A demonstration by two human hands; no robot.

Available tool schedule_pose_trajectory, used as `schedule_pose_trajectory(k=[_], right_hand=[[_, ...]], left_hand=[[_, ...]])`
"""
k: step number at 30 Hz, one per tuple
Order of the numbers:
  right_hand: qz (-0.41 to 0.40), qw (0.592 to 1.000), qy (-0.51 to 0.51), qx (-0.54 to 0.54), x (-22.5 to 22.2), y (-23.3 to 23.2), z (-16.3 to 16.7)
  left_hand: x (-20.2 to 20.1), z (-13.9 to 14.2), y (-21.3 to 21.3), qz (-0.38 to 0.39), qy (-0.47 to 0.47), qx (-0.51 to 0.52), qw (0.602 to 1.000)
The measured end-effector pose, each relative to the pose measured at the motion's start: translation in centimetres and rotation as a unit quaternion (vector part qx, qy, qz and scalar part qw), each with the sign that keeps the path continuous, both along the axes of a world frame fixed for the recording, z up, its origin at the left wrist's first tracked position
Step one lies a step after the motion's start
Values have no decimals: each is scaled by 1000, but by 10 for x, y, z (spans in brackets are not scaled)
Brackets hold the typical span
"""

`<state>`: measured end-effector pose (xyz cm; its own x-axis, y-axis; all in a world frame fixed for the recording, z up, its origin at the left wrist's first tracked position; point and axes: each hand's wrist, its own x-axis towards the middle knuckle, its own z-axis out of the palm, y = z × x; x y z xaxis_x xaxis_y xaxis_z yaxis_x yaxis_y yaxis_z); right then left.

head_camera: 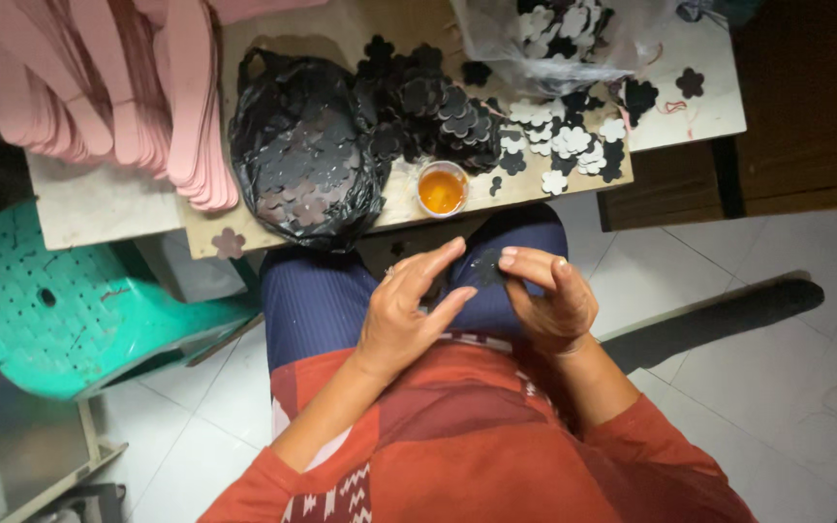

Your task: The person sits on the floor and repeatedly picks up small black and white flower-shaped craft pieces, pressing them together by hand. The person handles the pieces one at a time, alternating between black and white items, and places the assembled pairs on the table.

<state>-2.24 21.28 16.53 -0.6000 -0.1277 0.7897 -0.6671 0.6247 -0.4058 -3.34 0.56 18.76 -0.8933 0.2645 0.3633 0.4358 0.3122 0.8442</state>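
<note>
- small black flower-shaped foam cutout (485, 268), over the lap, pinched by both hands
- right hand (549, 295) fingertips clamp its right edge
- left hand (409, 310) fingers extended, touching its left side
- far: small orange glue cup (441, 190), black plastic bag of cutouts (307, 150), pink foam strips (118, 87) far left

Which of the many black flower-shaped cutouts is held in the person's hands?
The single black flower cutout pinched between the left hand and right hand, above the lap.

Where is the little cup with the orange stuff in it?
In the head view, the small cup of orange liquid sits at the near edge of the table, just above the person's hands, between the black bag and the white flower cutouts.
</note>
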Motion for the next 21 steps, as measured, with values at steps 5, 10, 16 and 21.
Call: schedule_pose_trajectory(k=[5,10,16,21], right_hand=[[45,998,-38,-39,7,-18,0],[96,994,-39,-45,5,-27,-3],[118,987,-88,-62,8,-28,-8],[106,987,-108,-61,17,-29,-15]], left_hand=[[1,16,-8,-43,18,30,998],[8,-14,-1,-39,-320,246,914],[14,-51,-8,50,-386,267,881],[16,-48,-17,71,-278,248,925]])
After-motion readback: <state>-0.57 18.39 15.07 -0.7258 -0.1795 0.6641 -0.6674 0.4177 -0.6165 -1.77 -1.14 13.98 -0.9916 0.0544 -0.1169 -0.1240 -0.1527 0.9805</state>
